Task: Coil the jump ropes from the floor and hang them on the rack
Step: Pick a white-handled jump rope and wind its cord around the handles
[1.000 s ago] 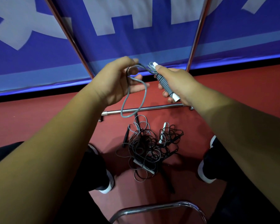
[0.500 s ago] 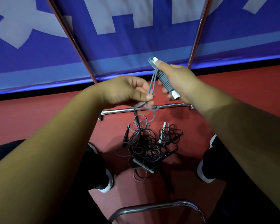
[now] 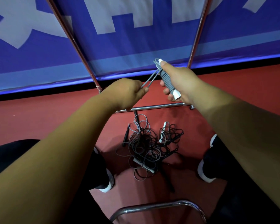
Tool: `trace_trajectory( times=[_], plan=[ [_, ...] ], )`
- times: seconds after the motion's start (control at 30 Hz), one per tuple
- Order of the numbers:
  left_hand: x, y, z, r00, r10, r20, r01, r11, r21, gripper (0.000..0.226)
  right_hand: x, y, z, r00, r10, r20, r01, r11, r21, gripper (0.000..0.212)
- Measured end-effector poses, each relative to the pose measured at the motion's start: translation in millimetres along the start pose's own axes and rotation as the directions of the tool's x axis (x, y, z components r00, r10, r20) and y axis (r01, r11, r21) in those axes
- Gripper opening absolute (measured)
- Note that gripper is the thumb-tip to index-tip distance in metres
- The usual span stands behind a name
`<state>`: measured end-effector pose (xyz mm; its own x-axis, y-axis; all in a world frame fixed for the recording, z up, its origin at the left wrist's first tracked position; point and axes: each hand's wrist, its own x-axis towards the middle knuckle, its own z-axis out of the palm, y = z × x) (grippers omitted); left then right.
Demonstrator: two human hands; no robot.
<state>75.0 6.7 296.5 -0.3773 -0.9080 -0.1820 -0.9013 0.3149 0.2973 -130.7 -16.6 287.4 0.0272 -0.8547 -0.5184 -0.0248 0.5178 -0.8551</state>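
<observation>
My right hand [image 3: 178,81] grips a grey jump rope's handles [image 3: 167,81], white at both ends, with grey cord wound round them. My left hand [image 3: 128,92] pinches the cord [image 3: 149,79] and holds it taut, slanting down-left from the top of the handles. Below both hands, a tangled pile of grey and black jump ropes [image 3: 149,146] with white and black handles lies on the red floor between my feet. The metal rack's low crossbar [image 3: 155,107] runs behind the pile, and its two slanted poles [image 3: 74,44] rise to the top of the view.
A blue banner with white shapes [image 3: 136,46] stands behind the rack. My shoes [image 3: 206,168] flank the pile on the red floor [image 3: 39,118]. A curved chrome tube [image 3: 157,207] sits at the bottom edge.
My left hand dropped from the handle tops, drew the cord down and left, and now holds it tight. The loose hanging loop is gone. My right hand stayed nearly still.
</observation>
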Motion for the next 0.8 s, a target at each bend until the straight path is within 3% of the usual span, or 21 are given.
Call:
trace_trajectory(
  times=[0.1, 0.2, 0.27, 0.43, 0.6, 0.8],
  plan=[
    [-1, 8, -2, 0.999, 0.037, -0.034, -0.038, 0.999, -0.039, 0.047, 1, 1, -1, 0.998, 0.045, -0.032, -0.045, 0.999, 0.016, 0.05],
    [-1, 15, -6, 0.999, -0.013, 0.038, 0.03, 0.878, -0.478, 0.046, 4, 2, -3, 0.995, 0.083, -0.053, -0.082, 0.996, 0.019, 0.049],
    [-2, 15, -9, 0.998, -0.019, 0.06, 0.05, 0.822, -0.567, 0.046, 5, 3, -5, 0.993, 0.106, -0.051, -0.105, 0.994, 0.017, 0.048],
    [-1, -3, -2, 0.982, -0.04, 0.183, 0.092, 0.954, -0.284, 0.041, 5, 0, -6, 0.992, 0.129, -0.004, -0.129, 0.992, 0.002, 0.045],
    [1, -15, 9, 0.918, -0.202, 0.34, 0.296, 0.921, -0.252, 0.04, -1, -5, -4, 0.984, 0.111, 0.141, -0.093, 0.988, -0.126, 0.048],
    [5, -21, 15, 0.901, -0.227, 0.369, 0.28, 0.956, -0.094, 0.03, -13, -8, 2, 0.912, 0.168, 0.375, -0.071, 0.963, -0.26, 0.051]
  ],
)
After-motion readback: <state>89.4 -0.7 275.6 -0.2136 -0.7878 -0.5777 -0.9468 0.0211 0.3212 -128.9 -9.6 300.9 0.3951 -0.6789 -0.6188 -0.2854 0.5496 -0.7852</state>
